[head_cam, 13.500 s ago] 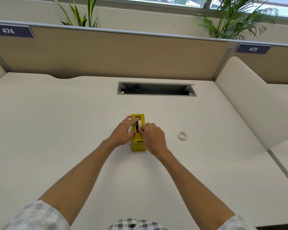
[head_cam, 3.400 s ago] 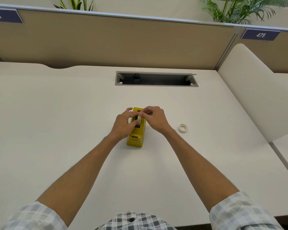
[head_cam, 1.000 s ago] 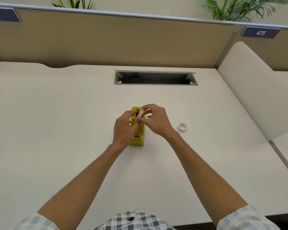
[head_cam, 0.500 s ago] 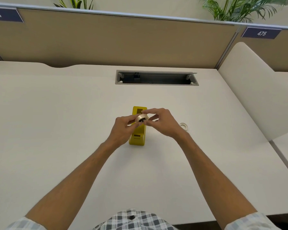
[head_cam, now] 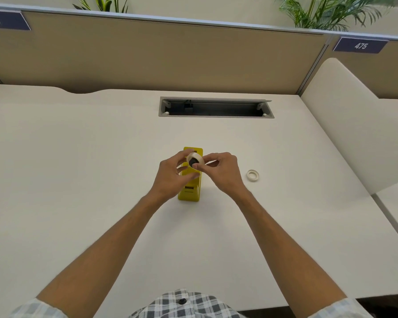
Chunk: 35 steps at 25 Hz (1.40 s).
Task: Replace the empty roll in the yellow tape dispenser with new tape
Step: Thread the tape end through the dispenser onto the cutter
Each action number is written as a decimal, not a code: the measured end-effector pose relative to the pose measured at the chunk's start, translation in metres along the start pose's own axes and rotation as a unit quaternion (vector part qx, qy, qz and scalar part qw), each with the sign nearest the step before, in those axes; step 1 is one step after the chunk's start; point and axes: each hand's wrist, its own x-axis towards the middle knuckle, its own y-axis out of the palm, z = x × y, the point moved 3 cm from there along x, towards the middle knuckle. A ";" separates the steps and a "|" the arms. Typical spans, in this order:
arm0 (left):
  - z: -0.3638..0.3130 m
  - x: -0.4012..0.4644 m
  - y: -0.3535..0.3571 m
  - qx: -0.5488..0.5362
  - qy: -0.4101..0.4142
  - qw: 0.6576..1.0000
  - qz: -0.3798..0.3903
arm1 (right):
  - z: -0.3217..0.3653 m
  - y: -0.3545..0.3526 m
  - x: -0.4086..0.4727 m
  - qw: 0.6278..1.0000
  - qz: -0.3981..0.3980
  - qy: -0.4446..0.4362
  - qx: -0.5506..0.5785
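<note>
Above the white counter (head_cam: 101, 180) both your hands (head_cam: 170, 177) (head_cam: 221, 173) pinch the tape roll (head_cam: 194, 159) over the yellow dispenser (head_cam: 190, 191), so its black hub can come out.

A single view is provided, taken from a camera worn on the head and directed forward and down over the desk (head_cam: 78, 157). The wide lens is shown by the bowed line of the partition (head_cam: 170, 53) at the far edge. Both forearms are seen entering from the bottom edge, and the hands are held close, near the centre. No second view is supplied for overlap.
</note>
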 end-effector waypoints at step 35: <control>0.031 -0.013 0.022 0.146 -0.048 0.983 -0.105 | 0.012 0.050 0.028 0.945 -0.064 0.074 -0.313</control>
